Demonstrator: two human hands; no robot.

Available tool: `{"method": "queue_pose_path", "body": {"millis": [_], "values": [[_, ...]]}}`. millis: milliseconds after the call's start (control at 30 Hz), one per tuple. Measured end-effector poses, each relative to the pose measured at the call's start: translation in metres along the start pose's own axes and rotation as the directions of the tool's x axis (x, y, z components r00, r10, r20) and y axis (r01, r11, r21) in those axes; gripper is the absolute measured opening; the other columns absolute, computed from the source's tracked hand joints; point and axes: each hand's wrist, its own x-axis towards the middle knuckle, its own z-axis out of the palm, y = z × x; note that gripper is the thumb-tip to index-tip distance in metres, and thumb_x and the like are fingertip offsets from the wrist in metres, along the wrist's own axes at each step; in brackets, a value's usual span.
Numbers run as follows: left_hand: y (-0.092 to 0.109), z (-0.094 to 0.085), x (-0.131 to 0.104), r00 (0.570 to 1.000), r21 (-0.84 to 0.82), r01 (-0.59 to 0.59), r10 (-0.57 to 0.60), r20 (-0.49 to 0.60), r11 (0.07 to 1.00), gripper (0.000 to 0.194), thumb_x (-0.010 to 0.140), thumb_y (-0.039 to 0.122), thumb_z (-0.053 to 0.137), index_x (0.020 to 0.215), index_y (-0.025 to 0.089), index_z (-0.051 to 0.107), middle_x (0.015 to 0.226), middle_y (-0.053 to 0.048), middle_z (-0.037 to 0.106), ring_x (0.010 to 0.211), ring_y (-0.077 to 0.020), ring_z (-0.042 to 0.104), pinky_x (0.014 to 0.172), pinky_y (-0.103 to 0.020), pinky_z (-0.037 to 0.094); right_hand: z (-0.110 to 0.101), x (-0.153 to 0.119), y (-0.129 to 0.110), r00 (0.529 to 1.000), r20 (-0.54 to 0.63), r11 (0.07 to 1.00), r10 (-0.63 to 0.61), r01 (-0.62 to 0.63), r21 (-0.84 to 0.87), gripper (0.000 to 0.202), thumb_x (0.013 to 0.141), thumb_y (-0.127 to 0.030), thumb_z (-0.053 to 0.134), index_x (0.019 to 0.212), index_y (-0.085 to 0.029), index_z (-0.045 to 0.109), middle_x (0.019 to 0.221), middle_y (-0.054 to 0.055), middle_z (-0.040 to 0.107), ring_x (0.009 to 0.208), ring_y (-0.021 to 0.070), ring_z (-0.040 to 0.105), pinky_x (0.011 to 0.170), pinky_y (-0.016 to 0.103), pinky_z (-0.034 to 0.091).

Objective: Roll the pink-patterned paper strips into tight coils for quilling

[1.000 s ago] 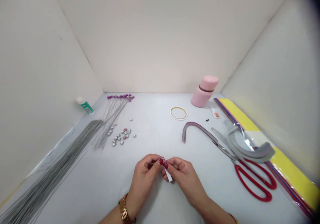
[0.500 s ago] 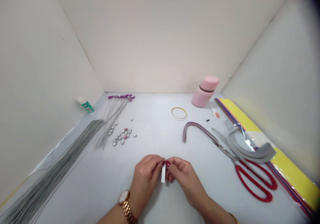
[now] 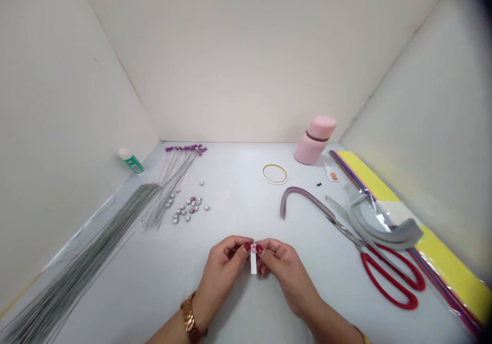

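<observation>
Between my fingertips, low in the middle of the view, is a narrow paper strip [image 3: 253,264] whose white tail hangs down. Its top end is folded into a small knot with a reddish patch. My left hand [image 3: 226,262] pinches the folded end from the left, thumb in front. From the other side my right hand [image 3: 282,267] pinches the same end, its lower fingers curled behind the strip. Farther off to the left lies a cluster of small silver and pink folded stars [image 3: 188,210].
Thin grey wires [image 3: 96,246] lie along the left, near purple-tipped stems [image 3: 186,149] and a glue stick [image 3: 131,161]. Rightward are red-handled scissors [image 3: 392,277], curved strip bundles [image 3: 307,195], a tape ring [image 3: 274,174], a pink bottle [image 3: 315,141] and coloured sheets [image 3: 442,251].
The folded, reddish end of the strip now shows between the thumbs. My left thumb has shifted slightly up and left, and the left wrist has turned so the watch face is hidden.
</observation>
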Motion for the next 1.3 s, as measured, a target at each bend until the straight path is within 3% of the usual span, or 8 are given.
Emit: {"method": "queue_pose_path", "body": {"millis": [233, 433, 567, 800, 933, 1033, 1133, 1300], "values": [[0.0033, 0.0022, 0.0012, 0.998, 0.002, -0.028, 0.028, -0.056, 1.0, 0.009, 0.073, 0.022, 0.06, 0.071, 0.015, 0.066, 0.073, -0.005, 0.063, 0.068, -0.0163, 0.059, 0.065, -0.025, 0.046, 0.0001, 0.0011, 0.0018, 1.0, -0.011, 1.0, 0.017, -0.017, -0.016, 0.022, 0.069, -0.034, 0.066, 0.062, -0.013, 0.06, 0.05, -0.003, 0.054, 0.045, 0.0077, 0.042, 0.048, 0.02, 0.032], [0.002, 0.0043, -0.0002, 0.991, -0.178, 0.108, -0.121, -0.06, 0.978, 0.01, 0.072, 0.024, 0.059, 0.072, 0.014, 0.06, 0.059, -0.002, 0.064, 0.057, -0.0143, 0.059, 0.058, -0.025, 0.046, 0.001, -0.0001, 0.0024, 0.999, -0.008, 0.999, 0.043, -0.043, -0.03, 0.022, 0.071, -0.036, 0.064, 0.071, -0.014, 0.061, 0.057, 0.0, 0.06, 0.051, 0.0105, 0.051, 0.05, 0.021, 0.035], [-0.0006, 0.0035, 0.0011, 0.988, -0.169, 0.102, -0.119, -0.095, 0.98, 0.01, 0.073, 0.023, 0.059, 0.072, 0.014, 0.06, 0.062, -0.002, 0.064, 0.058, -0.0138, 0.058, 0.058, -0.024, 0.045, 0.002, -0.0007, 0.0018, 0.998, 0.002, 0.994, 0.06, -0.06, -0.096, 0.021, 0.068, -0.034, 0.066, 0.064, -0.014, 0.06, 0.058, 0.001, 0.063, 0.051, 0.0109, 0.052, 0.05, 0.022, 0.037], [-0.0006, 0.0014, -0.0053, 0.985, 0.15, -0.108, 0.126, -0.116, 0.983, 0.009, 0.078, 0.016, 0.052, 0.075, 0.017, 0.06, 0.071, -0.003, 0.063, 0.065, -0.0146, 0.059, 0.062, -0.024, 0.047, 0.0022, -0.0009, -0.001, 0.999, 0.039, 0.998, 0.03, -0.028, -0.048, 0.023, 0.071, -0.035, 0.063, 0.064, -0.013, 0.063, 0.058, 0.002, 0.062, 0.051, 0.0101, 0.052, 0.049, 0.021, 0.036], [0.0006, -0.0026, -0.0055, 0.95, 0.329, -0.287, 0.312, -0.028, 0.9, 0.016, 0.078, 0.009, 0.049, 0.077, 0.018, 0.062, 0.077, -0.004, 0.064, 0.072, -0.0155, 0.059, 0.069, -0.026, 0.046, 0.0023, -0.0016, -0.002, 0.999, 0.041, 1.0, 0.023, -0.023, -0.009, 0.024, 0.07, -0.037, 0.065, 0.067, -0.013, 0.064, 0.06, 0.003, 0.062, 0.053, 0.0109, 0.053, 0.05, 0.022, 0.036], [0.0011, -0.0031, -0.0042, 0.934, 0.359, -0.339, 0.358, 0.014, 0.869, 0.018, 0.077, 0.008, 0.049, 0.077, 0.018, 0.064, 0.082, -0.006, 0.065, 0.078, -0.0162, 0.059, 0.073, -0.027, 0.046, 0.0014, -0.0008, 0.0, 1.0, 0.024, 1.0, 0.016, -0.016, 0.018, 0.023, 0.072, -0.036, 0.063, 0.068, -0.013, 0.064, 0.059, 0.002, 0.062, 0.053, 0.0103, 0.052, 0.05, 0.021, 0.036], [-0.0003, -0.0007, -0.0039, 0.956, 0.267, -0.281, 0.294, -0.008, 0.922, 0.015, 0.077, 0.012, 0.052, 0.078, 0.018, 0.065, 0.086, -0.007, 0.065, 0.081, -0.0169, 0.059, 0.074, -0.028, 0.047, 0.0005, 0.0006, 0.0028, 1.0, 0.014, 0.999, 0.006, -0.006, 0.041, 0.022, 0.073, -0.035, 0.063, 0.069, -0.013, 0.063, 0.058, 0.002, 0.061, 0.052, 0.0098, 0.052, 0.049, 0.02, 0.035], [-0.0042, 0.0037, -0.0033, 0.999, -0.08, -0.034, 0.031, -0.044, 0.996, 0.018, 0.078, 0.024, 0.054, 0.092, 0.015, 0.061, 0.085, -0.008, 0.065, 0.076, -0.0173, 0.06, 0.07, -0.029, 0.048, 0.0003, 0.0005, 0.0051, 1.0, 0.01, 0.999, -0.022, 0.022, 0.025, 0.022, 0.075, -0.034, 0.061, 0.07, -0.012, 0.063, 0.059, 0.002, 0.062, 0.052, 0.0088, 0.051, 0.049, 0.019, 0.036]]}}
